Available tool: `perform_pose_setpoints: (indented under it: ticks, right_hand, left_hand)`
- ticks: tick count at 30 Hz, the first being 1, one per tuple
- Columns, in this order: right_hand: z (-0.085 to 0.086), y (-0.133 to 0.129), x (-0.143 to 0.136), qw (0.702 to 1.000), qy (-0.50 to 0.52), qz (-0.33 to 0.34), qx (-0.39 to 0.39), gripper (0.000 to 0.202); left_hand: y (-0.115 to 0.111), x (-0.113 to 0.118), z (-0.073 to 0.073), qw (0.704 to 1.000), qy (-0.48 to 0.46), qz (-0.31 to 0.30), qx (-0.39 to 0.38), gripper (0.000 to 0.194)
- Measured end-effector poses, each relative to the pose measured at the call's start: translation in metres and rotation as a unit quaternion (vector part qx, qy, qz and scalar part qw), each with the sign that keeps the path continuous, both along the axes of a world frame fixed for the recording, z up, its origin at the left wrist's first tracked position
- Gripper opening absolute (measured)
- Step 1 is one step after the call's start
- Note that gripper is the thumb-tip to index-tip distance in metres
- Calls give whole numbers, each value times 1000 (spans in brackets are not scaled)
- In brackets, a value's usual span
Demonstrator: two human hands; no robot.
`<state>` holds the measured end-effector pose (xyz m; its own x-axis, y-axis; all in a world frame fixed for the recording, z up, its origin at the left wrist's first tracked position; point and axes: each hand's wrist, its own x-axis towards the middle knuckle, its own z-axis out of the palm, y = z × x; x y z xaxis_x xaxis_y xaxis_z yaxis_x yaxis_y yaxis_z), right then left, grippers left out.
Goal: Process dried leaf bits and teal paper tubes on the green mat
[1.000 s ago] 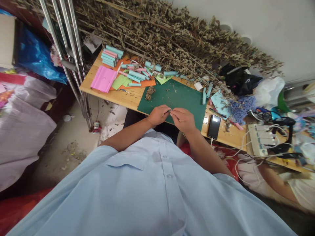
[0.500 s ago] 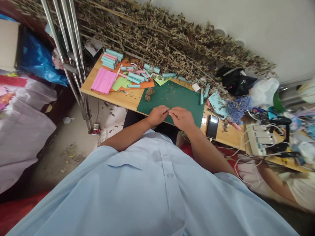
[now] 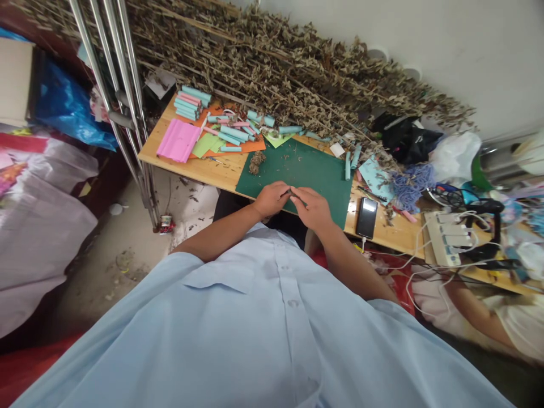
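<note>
At the near edge of the green mat, my left hand and my right hand meet fingertip to fingertip. Both are closed in a pinch around something small and dark, mostly hidden by the fingers; its kind is too small to make out. A brown clump of dried plant matter lies on the mat beyond my left hand. Crumbs are scattered over the mat. Two light-blue paper rolls rest at its right edge, and a phone with a cable attached lies right of my right hand.
Dried leafy stalks are heaped along the wall. Blue and pink paper rolls and a pink sheet occupy the table's left end. Metal crutches stand at left. A power strip and another person's arm are at right.
The fingers of my right hand have shifted slightly and spread a little at the meeting point. My left hand has barely moved, and the objects on the table stay in place.
</note>
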<state>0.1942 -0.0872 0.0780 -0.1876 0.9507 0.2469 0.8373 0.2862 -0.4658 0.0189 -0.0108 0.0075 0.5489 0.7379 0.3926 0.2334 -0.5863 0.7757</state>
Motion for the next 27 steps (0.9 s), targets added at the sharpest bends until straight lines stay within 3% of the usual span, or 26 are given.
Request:
perform_pose_setpoints:
  ticks: [9,17,20,24,27]
  right_hand:
    - [23,-10,-20,977,-209,-1,-44,48]
    - [2,-7,-5,998,32,-48,5,43]
    - [1,-11,-7,999,25,-28,21,43]
    - [-1,-15,-14,998,-59,-25,8,43]
    - [-4,-14,-14,998,-47,-34,8,43]
  left_hand:
    - [0,0,-2,1000,-10,7,8,28]
    - [-1,0,1,1000,1,5,10,23]
    - [-1,0,0,1000,6,4,6,25]
    - [0,0,-1,1000,1,2,-1,27]
    - [0,0,-1,1000,-2,0,-13,28]
